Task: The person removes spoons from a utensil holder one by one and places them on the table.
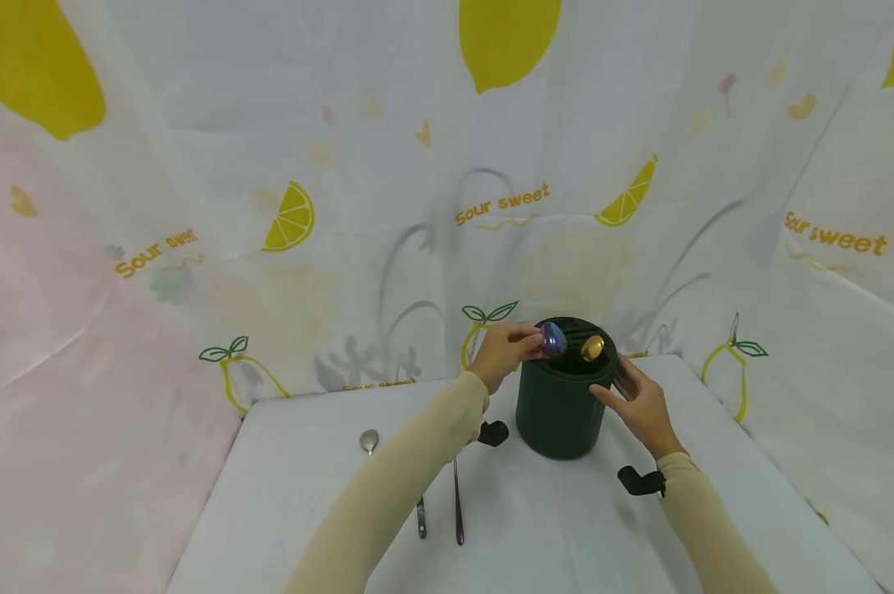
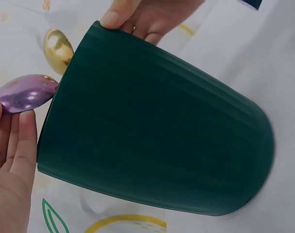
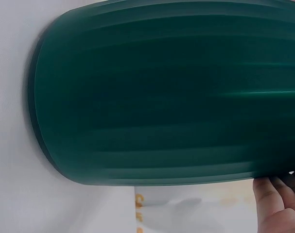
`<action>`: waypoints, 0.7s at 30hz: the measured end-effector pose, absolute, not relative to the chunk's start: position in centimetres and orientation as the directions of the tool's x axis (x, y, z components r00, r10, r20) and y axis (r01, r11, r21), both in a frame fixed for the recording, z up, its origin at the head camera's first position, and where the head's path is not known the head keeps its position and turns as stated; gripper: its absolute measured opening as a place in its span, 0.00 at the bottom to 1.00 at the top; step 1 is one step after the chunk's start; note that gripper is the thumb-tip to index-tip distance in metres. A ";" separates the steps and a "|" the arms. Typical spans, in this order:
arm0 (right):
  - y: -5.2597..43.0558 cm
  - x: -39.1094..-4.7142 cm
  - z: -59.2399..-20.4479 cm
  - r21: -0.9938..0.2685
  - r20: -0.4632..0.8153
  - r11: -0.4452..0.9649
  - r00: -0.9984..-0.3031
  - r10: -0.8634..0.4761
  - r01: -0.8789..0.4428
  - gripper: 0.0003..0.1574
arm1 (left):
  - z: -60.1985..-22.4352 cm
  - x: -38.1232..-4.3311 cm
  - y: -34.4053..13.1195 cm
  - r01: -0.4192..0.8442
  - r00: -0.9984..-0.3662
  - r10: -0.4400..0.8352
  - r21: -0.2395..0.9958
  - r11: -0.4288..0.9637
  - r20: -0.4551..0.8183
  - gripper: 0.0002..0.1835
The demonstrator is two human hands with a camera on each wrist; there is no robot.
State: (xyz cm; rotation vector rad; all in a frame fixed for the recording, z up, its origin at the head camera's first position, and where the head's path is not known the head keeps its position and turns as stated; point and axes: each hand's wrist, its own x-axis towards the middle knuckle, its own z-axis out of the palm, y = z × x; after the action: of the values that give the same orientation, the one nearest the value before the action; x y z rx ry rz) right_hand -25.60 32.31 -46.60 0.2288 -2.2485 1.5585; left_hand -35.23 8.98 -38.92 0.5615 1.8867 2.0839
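My left hand (image 1: 501,353) pinches the bowl of a shiny purple spoon (image 1: 553,340) at the left of the rim of a dark green utensil holder (image 1: 558,412). The spoon's handle is hidden behind the holder wall. Just right of it, the bowl of a gold spoon (image 1: 592,347) sticks up out of the same holder. At the holder's right side my right hand (image 1: 646,408) grips the rim, thumb in front and fingers along the far side. The holder stands upright on the white table. In the left wrist view the purple bowl (image 2: 28,92) lies between thumb and fingertips.
Left of the holder a silver spoon (image 1: 369,439) lies on the table, partly under my left forearm in view. Nearby lie a thin purple handle (image 1: 458,503) and a metal handle end (image 1: 421,520). A lemon-print cloth (image 1: 388,313) hangs behind the table.
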 end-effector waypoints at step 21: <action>32.5 -25.6 -46.9 -0.857 0.396 0.394 -0.914 0.091 -0.333 0.50 | -34.8 -34.4 6.3 0.149 -0.845 0.487 0.972 -0.180 0.220 0.14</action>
State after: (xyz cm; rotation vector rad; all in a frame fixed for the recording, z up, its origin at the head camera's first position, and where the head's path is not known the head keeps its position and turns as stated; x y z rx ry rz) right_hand -25.58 32.45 -46.94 0.2088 -2.2771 1.5299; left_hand -34.42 6.31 -34.81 0.7396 1.8438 2.1238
